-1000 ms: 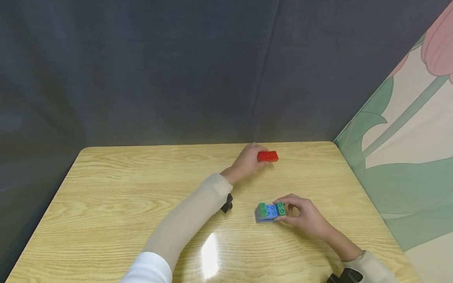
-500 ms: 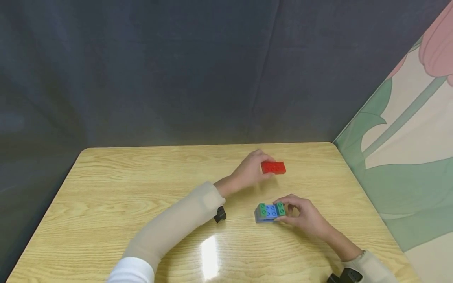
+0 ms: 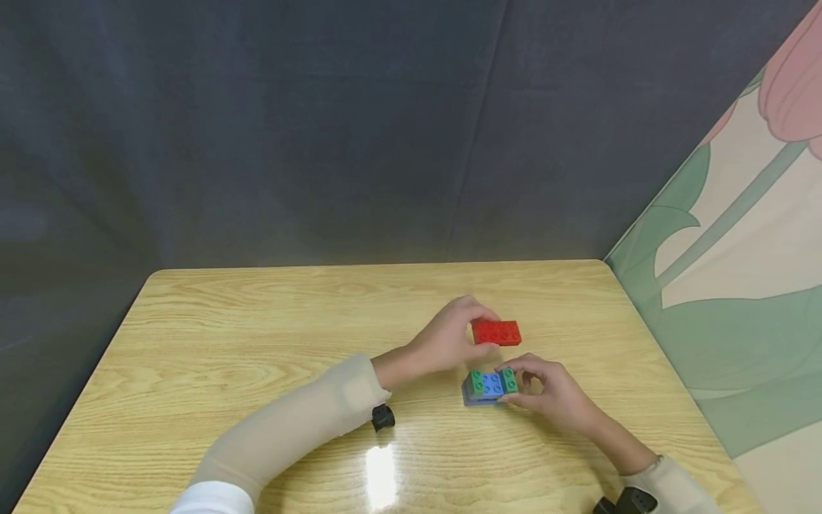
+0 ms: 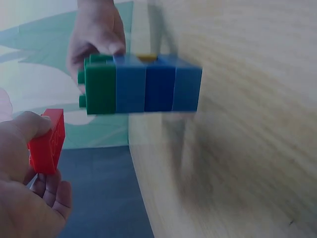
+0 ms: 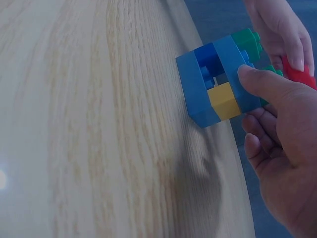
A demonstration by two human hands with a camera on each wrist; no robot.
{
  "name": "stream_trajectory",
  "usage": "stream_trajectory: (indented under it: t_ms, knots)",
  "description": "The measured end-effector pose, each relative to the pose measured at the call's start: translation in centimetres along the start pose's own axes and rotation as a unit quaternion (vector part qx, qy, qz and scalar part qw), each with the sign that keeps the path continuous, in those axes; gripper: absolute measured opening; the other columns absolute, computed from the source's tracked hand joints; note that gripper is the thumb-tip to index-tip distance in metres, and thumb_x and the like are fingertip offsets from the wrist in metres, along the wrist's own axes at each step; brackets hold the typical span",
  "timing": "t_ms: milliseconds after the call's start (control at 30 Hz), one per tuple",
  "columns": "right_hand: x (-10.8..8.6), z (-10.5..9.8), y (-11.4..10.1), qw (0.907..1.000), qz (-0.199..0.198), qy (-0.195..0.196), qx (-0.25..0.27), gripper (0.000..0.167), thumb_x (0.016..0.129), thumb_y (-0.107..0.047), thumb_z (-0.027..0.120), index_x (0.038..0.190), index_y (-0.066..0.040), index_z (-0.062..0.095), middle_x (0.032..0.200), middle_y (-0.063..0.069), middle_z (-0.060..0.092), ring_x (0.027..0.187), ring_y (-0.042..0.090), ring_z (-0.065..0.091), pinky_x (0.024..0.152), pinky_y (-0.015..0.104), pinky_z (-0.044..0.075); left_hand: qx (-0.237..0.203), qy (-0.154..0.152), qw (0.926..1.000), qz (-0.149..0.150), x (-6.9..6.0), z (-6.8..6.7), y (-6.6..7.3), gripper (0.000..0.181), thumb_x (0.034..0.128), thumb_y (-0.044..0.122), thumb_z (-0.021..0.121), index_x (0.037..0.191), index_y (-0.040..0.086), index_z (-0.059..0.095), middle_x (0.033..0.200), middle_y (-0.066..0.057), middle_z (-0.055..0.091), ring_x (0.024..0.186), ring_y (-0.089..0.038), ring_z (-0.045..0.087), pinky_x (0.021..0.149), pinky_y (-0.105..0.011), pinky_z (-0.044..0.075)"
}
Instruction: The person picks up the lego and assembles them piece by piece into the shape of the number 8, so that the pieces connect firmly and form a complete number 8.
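Note:
A red brick (image 3: pixel 497 333) with studs on top is pinched between the thumb and fingers of my left hand (image 3: pixel 452 337). It is held above the table, just beyond a stack of toy building bricks (image 3: pixel 491 385). My right hand (image 3: pixel 559 392) grips that stack at its right end. In the right wrist view the stack shows a blue bottom brick (image 5: pixel 190 82), a dark blue brick (image 5: pixel 210 58) and a yellow brick (image 5: pixel 224 101) with a gap between them, and a blue brick above. A green brick (image 4: pixel 101 89) sits on top at each end, with bare blue studs between.
The wood-grain table (image 3: pixel 257 321) spreads around both hands. A dark curtain (image 3: pixel 308 135) hangs behind its far edge, and a flower-patterned cloth (image 3: pixel 738 343) borders the right side. Light glares off the tabletop near the front (image 3: pixel 381 477).
My left hand has brought the red brick from near the table's far edge toward me, closer to the stack. The right hand and the stack have stayed in place.

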State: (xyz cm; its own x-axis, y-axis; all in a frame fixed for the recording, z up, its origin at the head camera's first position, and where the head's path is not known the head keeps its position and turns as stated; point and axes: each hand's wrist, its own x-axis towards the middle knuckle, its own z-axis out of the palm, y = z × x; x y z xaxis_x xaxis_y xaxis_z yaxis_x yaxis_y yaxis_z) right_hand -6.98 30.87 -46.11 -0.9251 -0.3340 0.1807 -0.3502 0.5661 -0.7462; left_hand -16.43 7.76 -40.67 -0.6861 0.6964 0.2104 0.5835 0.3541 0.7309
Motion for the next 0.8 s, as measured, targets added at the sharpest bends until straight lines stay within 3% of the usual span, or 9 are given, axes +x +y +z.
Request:
stream_trajectory:
  t_ms: [100, 400, 567, 800]
  knots:
    - [0.0, 0.1, 0.1, 0.9999, -0.013, 0.003, -0.004, 0.038, 0.079, -0.009, 0.087, 0.114, -0.013, 0.073, 0.095, -0.006, 0.062, 0.073, 0.018, 0.053, 0.061, 0.026, 0.046, -0.01, -0.009, 0.9999, 0.003, -0.8, 0.1, 0.4, 0.039, 0.0878, 0.024, 0.082, 0.124, 0.014, 0.071, 0.104, 0.008, 0.056, 0.095, -0.008, 0.051, 0.08, -0.019, 0.045]
    - [0.0, -0.1, 0.1, 1.0, 0.001, 0.001, -0.008, 0.041, 0.077, -0.013, 0.089, 0.114, -0.018, 0.073, 0.087, -0.011, 0.059, 0.074, 0.017, 0.052, 0.063, 0.028, 0.045, -0.036, -0.024, 0.999, 0.011, -2.8, 1.2, 1.0, 0.036, 0.0869, 0.021, 0.083, 0.12, 0.011, 0.072, 0.098, 0.007, 0.054, 0.089, -0.015, 0.054, 0.066, -0.016, 0.046]
    - [-0.1, -0.1, 0.2, 0.9999, -0.011, 0.0, 0.003, 0.038, 0.078, -0.011, 0.088, 0.112, -0.02, 0.072, 0.084, -0.011, 0.058, 0.07, 0.019, 0.051, 0.061, 0.03, 0.045, -0.041, -0.022, 0.9987, 0.02, -3.4, 1.6, 0.9, 0.035, 0.0869, 0.021, 0.083, 0.119, 0.011, 0.073, 0.096, 0.007, 0.054, 0.084, -0.008, 0.049, 0.066, -0.016, 0.046]
    - [0.0, 0.0, 0.4, 0.9999, -0.014, -0.001, 0.009, 0.036, 0.078, -0.01, 0.088, 0.109, -0.021, 0.073, 0.094, -0.009, 0.065, 0.074, 0.019, 0.053, 0.064, 0.029, 0.047, -0.047, -0.023, 0.9986, 0.013, -4.2, 2.1, 0.5, 0.034, 0.0869, 0.021, 0.083, 0.118, 0.01, 0.073, 0.096, 0.008, 0.054, 0.084, -0.016, 0.053, 0.063, -0.016, 0.047]
